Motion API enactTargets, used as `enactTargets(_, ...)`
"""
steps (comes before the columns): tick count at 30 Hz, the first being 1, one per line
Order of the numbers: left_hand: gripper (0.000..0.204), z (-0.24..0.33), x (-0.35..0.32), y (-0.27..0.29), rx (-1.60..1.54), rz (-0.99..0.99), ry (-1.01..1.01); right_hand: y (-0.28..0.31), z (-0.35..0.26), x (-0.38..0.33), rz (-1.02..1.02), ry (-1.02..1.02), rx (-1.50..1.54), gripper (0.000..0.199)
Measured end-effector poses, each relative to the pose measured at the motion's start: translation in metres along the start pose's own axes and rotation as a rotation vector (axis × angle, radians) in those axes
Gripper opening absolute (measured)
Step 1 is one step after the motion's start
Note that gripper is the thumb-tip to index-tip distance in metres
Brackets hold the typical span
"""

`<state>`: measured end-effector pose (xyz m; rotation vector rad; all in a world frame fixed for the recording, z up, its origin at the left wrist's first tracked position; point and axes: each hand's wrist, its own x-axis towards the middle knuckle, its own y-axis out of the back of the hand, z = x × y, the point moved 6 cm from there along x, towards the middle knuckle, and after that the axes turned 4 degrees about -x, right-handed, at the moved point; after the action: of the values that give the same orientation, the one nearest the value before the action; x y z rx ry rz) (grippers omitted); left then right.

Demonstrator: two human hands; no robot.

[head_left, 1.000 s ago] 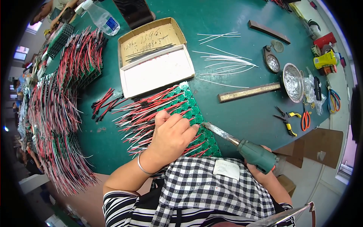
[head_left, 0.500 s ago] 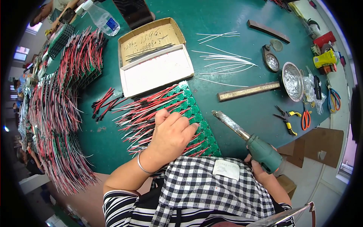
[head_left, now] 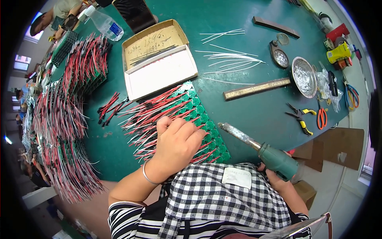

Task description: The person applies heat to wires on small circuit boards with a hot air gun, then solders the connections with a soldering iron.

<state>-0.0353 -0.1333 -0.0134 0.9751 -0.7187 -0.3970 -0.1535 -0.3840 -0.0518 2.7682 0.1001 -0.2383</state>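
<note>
A sheet of round green circuit boards (head_left: 217,145) lies in front of me, with rows of red, white and black wires (head_left: 147,113) running off to its left. Over it is my left hand (head_left: 179,141), fingers curled and pressed together; whatever they pinch is hidden. My right hand (head_left: 275,179) grips the handle of a green heat gun (head_left: 278,161). Its long, stained metal nozzle (head_left: 240,133) points up and left, the tip just right of the sheet and apart from it.
Stacked wired boards (head_left: 59,119) fill the left side. Beyond the sheet stand a cardboard box (head_left: 159,71) and a clear bottle (head_left: 105,26). Loose white wires (head_left: 234,59), a long bar (head_left: 256,88), a metal bowl (head_left: 304,77), pliers (head_left: 300,117) and scissors (head_left: 322,117) lie rightward. Another person (head_left: 59,14) sits far left.
The view has shifted slightly, and the things on the table sit a little further left. My left hand stays curled over the sheet; the heat gun remains in my right hand.
</note>
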Motion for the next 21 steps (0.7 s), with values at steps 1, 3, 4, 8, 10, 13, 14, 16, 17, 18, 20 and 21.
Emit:
enactTargets(1, 0.016, 0.004, -0.001, 0.001, -0.003, -0.004, -0.014, 0.000, -0.009, 0.003, -0.050, 0.107, -0.179, 0.022)
enactTargets(3, 0.017, 0.005, -0.004, -0.005, -0.010, -0.013, -0.017, -0.005, -0.017, 0.002, -0.099, 0.213, -0.357, 0.024)
enactTargets(4, 0.013, 0.004, -0.005, -0.009, 0.000, -0.048, -0.011, -0.006, -0.018, 0.002, -0.048, 0.170, -0.342, 0.022)
enactTargets(8, 0.012, 0.002, -0.007, -0.014, 0.004, -0.080, -0.002, -0.007, -0.007, -0.003, -0.010, 0.038, -0.248, 0.024)
enactTargets(10, 0.012, 0.003, -0.008, -0.015, -0.004, -0.079, -0.008, -0.009, -0.011, 0.000, -0.018, 0.076, -0.283, 0.025)
enactTargets(13, 0.011, 0.002, -0.008, -0.015, -0.023, -0.085, -0.011, -0.011, -0.015, 0.003, -0.032, 0.126, -0.338, 0.026)
enactTargets(14, 0.011, 0.002, -0.008, -0.016, -0.032, -0.091, -0.010, -0.011, -0.016, 0.004, -0.038, 0.140, -0.356, 0.026)
enactTargets(16, 0.011, 0.002, -0.009, -0.016, -0.037, -0.088, -0.013, -0.011, -0.017, 0.005, -0.038, 0.173, -0.383, 0.027)
enactTargets(17, 0.011, 0.002, -0.009, -0.016, -0.043, -0.085, -0.017, -0.011, -0.019, 0.005, -0.039, 0.205, -0.409, 0.029)
enactTargets(18, 0.011, 0.002, -0.009, -0.016, -0.042, -0.085, -0.015, -0.012, -0.019, 0.006, -0.040, 0.206, -0.409, 0.029)
enactTargets(20, 0.010, 0.002, -0.009, -0.016, -0.061, -0.086, -0.013, -0.013, -0.021, 0.006, -0.046, 0.208, -0.394, 0.026)
enactTargets(21, 0.010, 0.001, -0.009, -0.016, -0.061, -0.085, -0.012, -0.014, -0.021, 0.005, -0.046, 0.208, -0.394, 0.026)
